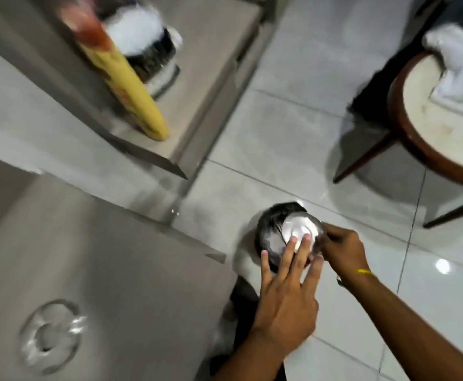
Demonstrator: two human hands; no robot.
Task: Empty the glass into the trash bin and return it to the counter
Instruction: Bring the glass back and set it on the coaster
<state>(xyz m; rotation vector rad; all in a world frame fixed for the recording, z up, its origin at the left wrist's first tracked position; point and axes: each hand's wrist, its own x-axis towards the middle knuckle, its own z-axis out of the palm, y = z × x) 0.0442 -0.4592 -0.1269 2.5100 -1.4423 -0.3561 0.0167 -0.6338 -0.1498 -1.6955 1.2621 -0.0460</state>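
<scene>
Head view: glass (303, 232) over bin (269, 229)

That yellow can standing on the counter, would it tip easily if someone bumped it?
Probably. The yellow can is tall and narrow on a small base, so a knock near its top would likely topple it. Being round, it would probably roll, and it stands near the counter edge.

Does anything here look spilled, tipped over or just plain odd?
Only the clear drinking glass: it is held upside down over the black trash bin on the floor, right hand gripping its side, left hand fingers on its base. No spill shows on the tiles, though the picture is blurred.
</scene>
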